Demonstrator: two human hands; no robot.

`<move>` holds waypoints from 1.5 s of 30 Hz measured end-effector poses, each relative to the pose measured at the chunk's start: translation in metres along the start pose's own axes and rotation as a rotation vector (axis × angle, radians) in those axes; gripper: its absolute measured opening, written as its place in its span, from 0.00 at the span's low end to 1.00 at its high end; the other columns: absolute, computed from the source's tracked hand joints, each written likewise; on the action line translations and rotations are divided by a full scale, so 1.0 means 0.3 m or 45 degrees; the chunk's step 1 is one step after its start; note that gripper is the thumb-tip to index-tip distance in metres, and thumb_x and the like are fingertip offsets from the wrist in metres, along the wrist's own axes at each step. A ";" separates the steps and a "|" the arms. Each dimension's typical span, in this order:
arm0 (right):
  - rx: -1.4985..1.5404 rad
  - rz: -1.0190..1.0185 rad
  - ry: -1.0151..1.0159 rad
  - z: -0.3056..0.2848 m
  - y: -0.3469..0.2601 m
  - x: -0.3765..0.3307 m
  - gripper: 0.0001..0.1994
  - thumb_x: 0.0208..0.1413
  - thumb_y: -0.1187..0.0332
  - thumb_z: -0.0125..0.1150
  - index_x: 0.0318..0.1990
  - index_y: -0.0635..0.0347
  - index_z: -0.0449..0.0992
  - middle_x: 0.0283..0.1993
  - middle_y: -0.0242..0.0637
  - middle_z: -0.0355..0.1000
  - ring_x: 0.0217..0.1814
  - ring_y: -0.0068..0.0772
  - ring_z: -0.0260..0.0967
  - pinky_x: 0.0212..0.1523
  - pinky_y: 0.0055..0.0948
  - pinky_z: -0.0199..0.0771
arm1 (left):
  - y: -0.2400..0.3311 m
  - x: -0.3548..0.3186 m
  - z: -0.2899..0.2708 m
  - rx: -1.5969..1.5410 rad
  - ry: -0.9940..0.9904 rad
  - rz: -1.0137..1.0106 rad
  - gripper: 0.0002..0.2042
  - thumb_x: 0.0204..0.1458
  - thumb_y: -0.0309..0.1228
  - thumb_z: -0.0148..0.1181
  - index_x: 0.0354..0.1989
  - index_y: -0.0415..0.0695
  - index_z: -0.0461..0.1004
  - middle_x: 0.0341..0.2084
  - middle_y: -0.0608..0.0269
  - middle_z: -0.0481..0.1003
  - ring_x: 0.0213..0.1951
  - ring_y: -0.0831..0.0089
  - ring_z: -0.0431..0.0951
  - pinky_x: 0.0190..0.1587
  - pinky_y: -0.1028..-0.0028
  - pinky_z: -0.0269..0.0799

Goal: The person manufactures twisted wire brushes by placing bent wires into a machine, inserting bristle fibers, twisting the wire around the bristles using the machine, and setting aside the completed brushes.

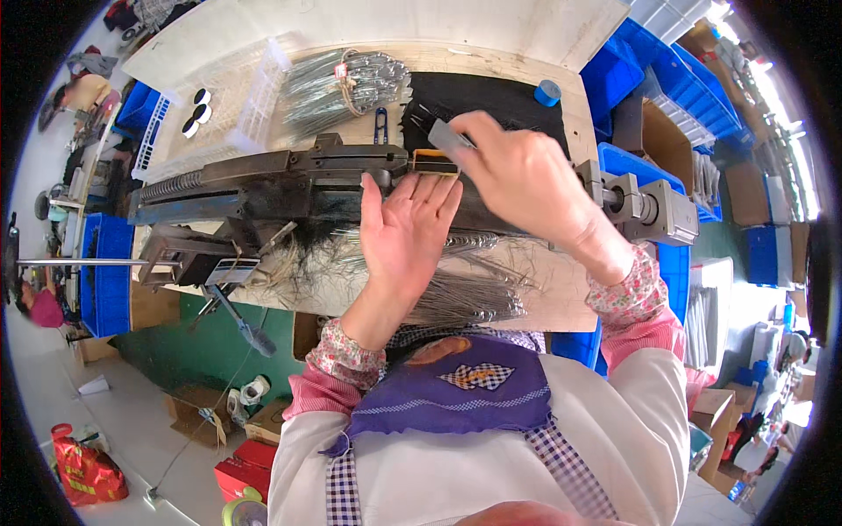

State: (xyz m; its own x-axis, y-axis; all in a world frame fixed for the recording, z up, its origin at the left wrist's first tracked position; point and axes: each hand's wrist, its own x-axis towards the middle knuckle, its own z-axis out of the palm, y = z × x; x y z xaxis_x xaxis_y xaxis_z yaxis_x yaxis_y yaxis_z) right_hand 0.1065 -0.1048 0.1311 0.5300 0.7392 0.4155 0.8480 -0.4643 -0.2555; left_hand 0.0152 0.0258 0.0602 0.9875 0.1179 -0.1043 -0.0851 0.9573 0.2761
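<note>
My left hand lies palm up with its fingers stretched out. Its fingertips meet a small orange-edged black piece at the middle of a long dark metal machine. Above and to the right, my right hand is closed around a flat grey tool with thin dark prongs at its far end; its exact kind is unclear. Below my left hand, loose thin metal wires lie on the near side of the workbench. Behind the tool a black cloth covers part of the bench.
A bundle of silvery wires and blue snips lie beyond the machine. A clear plastic basket stands at far left, a round blue container at far right. Blue crates flank the bench. A metal rod juts out leftward.
</note>
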 end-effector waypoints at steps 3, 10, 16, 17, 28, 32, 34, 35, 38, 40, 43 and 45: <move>-0.145 0.001 -0.081 0.033 -0.033 -0.005 0.06 0.48 0.71 0.57 0.31 0.65 0.69 0.18 0.43 0.71 0.21 0.44 0.75 0.19 0.36 0.73 | 0.006 0.003 -0.013 0.006 -0.019 -0.009 0.30 0.61 0.57 0.37 0.38 0.35 0.64 0.40 0.53 0.68 0.55 0.58 0.65 0.65 0.61 0.53; -0.193 -0.120 -0.042 0.083 -0.027 -0.004 0.08 0.42 0.73 0.59 0.30 0.63 0.69 0.18 0.41 0.70 0.23 0.43 0.74 0.21 0.34 0.72 | 0.033 0.007 0.040 0.132 0.198 -0.047 0.30 0.61 0.55 0.39 0.42 0.32 0.67 0.49 0.45 0.68 0.55 0.56 0.66 0.60 0.61 0.57; -0.184 0.023 -0.061 0.055 0.013 -0.091 0.08 0.43 0.72 0.59 0.32 0.64 0.70 0.22 0.42 0.72 0.26 0.44 0.75 0.23 0.35 0.73 | 0.022 0.033 -0.021 0.141 -0.028 -0.168 0.23 0.61 0.47 0.43 0.44 0.35 0.69 0.50 0.50 0.68 0.58 0.59 0.63 0.62 0.63 0.55; -0.091 0.034 -0.162 0.036 0.017 -0.171 0.10 0.43 0.73 0.59 0.35 0.65 0.70 0.26 0.42 0.72 0.28 0.45 0.74 0.24 0.35 0.73 | -0.004 0.034 -0.037 0.175 0.015 -0.122 0.22 0.61 0.45 0.45 0.47 0.36 0.67 0.51 0.51 0.68 0.59 0.60 0.62 0.62 0.62 0.54; -0.596 -0.416 -0.271 -0.173 -0.031 -0.251 0.18 0.40 0.74 0.59 0.43 0.60 0.74 0.34 0.39 0.73 0.31 0.34 0.75 0.28 0.33 0.75 | -0.128 -0.058 -0.193 0.665 0.176 -0.430 0.20 0.61 0.40 0.47 0.59 0.43 0.62 0.63 0.58 0.59 0.64 0.63 0.56 0.66 0.59 0.49; -0.339 -0.461 -0.192 -0.111 -0.042 -0.244 0.17 0.41 0.74 0.59 0.43 0.59 0.74 0.36 0.39 0.73 0.32 0.35 0.74 0.30 0.33 0.75 | -0.038 -0.269 -0.178 0.734 0.118 -0.402 0.21 0.61 0.36 0.46 0.60 0.41 0.62 0.60 0.52 0.62 0.59 0.58 0.62 0.62 0.58 0.56; -0.243 -0.572 -0.154 -0.097 0.003 -0.203 0.17 0.41 0.74 0.58 0.44 0.59 0.74 0.36 0.39 0.73 0.33 0.36 0.74 0.30 0.33 0.75 | -0.046 -0.316 -0.171 0.743 0.069 -0.298 0.21 0.61 0.35 0.46 0.61 0.40 0.62 0.58 0.49 0.64 0.56 0.56 0.66 0.60 0.57 0.59; -0.192 -0.627 -0.134 -0.090 0.018 -0.180 0.17 0.41 0.74 0.58 0.44 0.59 0.74 0.36 0.39 0.73 0.34 0.36 0.74 0.31 0.33 0.75 | -0.047 -0.340 -0.166 0.753 0.045 -0.246 0.21 0.61 0.34 0.45 0.61 0.40 0.62 0.57 0.48 0.65 0.55 0.55 0.67 0.59 0.57 0.61; -0.025 -0.746 -0.044 -0.064 0.002 -0.080 0.17 0.42 0.73 0.58 0.44 0.59 0.73 0.37 0.40 0.73 0.35 0.37 0.74 0.32 0.33 0.75 | 0.032 -0.394 -0.143 0.842 -0.026 -0.128 0.21 0.61 0.32 0.45 0.62 0.38 0.62 0.55 0.44 0.68 0.51 0.51 0.72 0.57 0.56 0.66; 0.109 -0.790 -0.013 -0.050 -0.028 -0.042 0.17 0.43 0.73 0.58 0.44 0.59 0.73 0.38 0.40 0.73 0.36 0.38 0.74 0.32 0.33 0.75 | 0.051 -0.435 -0.105 0.923 0.023 0.024 0.19 0.61 0.30 0.44 0.59 0.37 0.64 0.47 0.42 0.74 0.41 0.50 0.78 0.48 0.55 0.73; 0.304 -0.748 -0.011 0.002 -0.054 -0.044 0.16 0.43 0.73 0.58 0.44 0.59 0.73 0.39 0.40 0.72 0.37 0.39 0.73 0.33 0.33 0.76 | 0.147 -0.468 -0.209 1.257 -0.108 0.615 0.17 0.59 0.35 0.48 0.53 0.37 0.68 0.35 0.42 0.77 0.29 0.52 0.80 0.35 0.55 0.77; 0.456 -0.639 -0.064 0.014 -0.121 -0.084 0.16 0.44 0.73 0.58 0.44 0.59 0.73 0.39 0.41 0.72 0.38 0.39 0.73 0.34 0.33 0.76 | 0.257 -0.530 -0.188 1.891 0.177 0.803 0.21 0.58 0.36 0.51 0.57 0.38 0.64 0.42 0.41 0.72 0.37 0.49 0.75 0.41 0.53 0.72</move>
State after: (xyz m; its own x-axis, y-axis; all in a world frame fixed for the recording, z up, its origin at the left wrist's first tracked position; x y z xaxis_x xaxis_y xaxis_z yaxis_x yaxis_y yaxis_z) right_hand 0.0625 -0.1045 0.1262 0.0582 0.8511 0.5218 0.9381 0.1322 -0.3202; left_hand -0.1559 0.0958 0.0441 0.8209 0.4735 0.3193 -0.1732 -0.3263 0.9293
